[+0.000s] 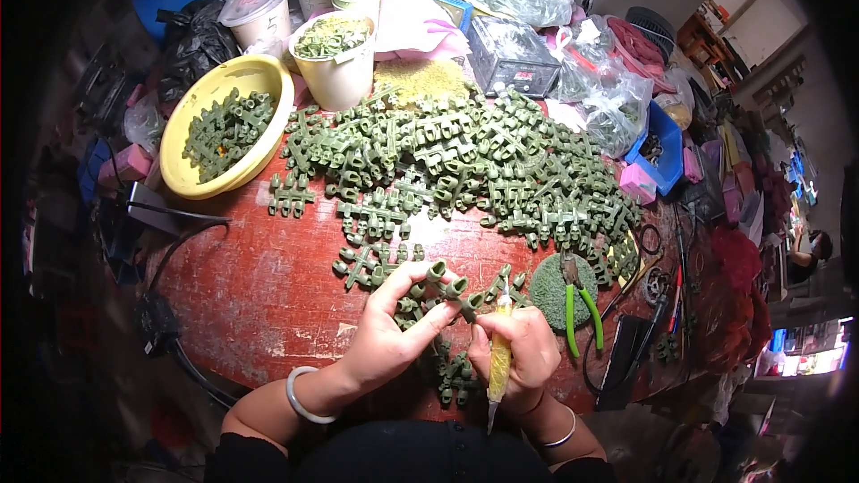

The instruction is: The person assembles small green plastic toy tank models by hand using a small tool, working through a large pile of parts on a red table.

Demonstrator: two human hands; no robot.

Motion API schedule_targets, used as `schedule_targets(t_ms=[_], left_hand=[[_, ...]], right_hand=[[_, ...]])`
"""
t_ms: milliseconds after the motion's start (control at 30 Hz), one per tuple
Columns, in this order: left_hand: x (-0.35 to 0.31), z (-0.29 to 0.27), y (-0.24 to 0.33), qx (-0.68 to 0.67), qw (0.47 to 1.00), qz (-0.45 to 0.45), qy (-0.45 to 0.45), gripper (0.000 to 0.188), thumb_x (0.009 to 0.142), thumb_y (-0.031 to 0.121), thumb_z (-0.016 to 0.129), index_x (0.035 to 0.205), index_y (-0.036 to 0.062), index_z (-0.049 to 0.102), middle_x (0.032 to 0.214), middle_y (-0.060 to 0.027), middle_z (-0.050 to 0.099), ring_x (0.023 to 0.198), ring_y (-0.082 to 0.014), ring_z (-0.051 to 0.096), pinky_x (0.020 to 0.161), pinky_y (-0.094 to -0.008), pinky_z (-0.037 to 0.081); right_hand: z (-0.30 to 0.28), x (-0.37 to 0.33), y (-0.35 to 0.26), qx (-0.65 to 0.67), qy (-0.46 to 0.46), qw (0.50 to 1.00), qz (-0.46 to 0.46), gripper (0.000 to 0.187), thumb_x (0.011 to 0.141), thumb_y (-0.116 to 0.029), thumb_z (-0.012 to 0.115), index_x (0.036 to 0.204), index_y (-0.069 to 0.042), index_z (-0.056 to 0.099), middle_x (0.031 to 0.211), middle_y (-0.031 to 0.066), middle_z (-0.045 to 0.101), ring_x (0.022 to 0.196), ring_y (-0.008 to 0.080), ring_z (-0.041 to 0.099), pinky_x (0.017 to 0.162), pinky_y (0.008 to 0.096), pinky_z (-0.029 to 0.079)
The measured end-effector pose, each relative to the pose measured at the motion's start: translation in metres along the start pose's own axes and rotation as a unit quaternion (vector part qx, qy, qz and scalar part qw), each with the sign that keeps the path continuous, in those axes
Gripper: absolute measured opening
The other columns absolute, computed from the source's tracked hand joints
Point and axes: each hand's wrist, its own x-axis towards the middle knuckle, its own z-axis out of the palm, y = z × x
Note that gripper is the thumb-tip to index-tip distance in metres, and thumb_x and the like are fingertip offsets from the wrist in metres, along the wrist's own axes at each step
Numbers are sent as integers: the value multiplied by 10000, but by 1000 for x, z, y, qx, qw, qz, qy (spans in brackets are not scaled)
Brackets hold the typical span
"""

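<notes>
My left hand [404,320] is closed round a green moulded piece [456,288] with short ring-like cups along a stem, held above the table's near part. Close against it, my right hand [523,351] grips a slim pointed tool with a yellow wrapped handle [498,370]. The right fingertips meet the green piece's near end. Below and between my hands lie more green pieces [457,382], partly hidden by them. A large heap of the same green pieces [501,156] spreads across the table beyond.
Cutters with green handles [573,322] rest on a round green pad [543,291] at right. A yellow basin [172,165] of green pieces stands left, beside a white bucket [335,80]. Behind the heap is a dark box [514,58]. A blue tray [667,177] is at right on the red table [259,295].
</notes>
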Motion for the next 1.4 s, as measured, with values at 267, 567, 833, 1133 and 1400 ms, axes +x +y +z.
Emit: schedule_targets(t_ms=[267,567,833,1133,1400], left_hand=[[-10,5,-6,36,991,129,-20,316,877,-48,672,1169,27,576,1070,-69,646,1019,-146,624,901,-292,509],[1,3,-3,231,890,392,-34,385,731,-70,721,1096,44,672,924,-70,691,759,-213,601,672,-321,476],[2,-1,-3,318,808,494,-46,266,751,65,700,1010,93,752,998,-37,704,780,-186,586,670,-288,496],[1,-4,0,11,984,104,-144,225,908,93,683,1118,21,646,1027,-75,679,982,-172,629,919,-334,487],[9,-17,-1,-238,915,-268,-186,207,884,141,738,1046,59,636,839,-2,621,723,-90,593,656,-243,474]], right_hand=[[-6,0,-3,129,-11,987,90,192,738,34,708,902,-22,626,793,97,583,670,209,580,590,303,468],[-8,-5,9,509,-93,773,367,211,876,-211,672,881,-15,592,841,2,588,727,44,480,636,211,374],[-11,-7,18,565,-157,698,410,173,802,-192,664,828,-36,594,716,-56,518,623,31,411,570,201,300],[-14,5,3,93,16,995,-20,259,634,5,748,849,-56,617,710,58,537,601,221,529,553,327,456],[-11,7,-1,89,7,995,-52,287,635,56,714,893,-45,638,698,47,545,588,207,547,548,307,461]])
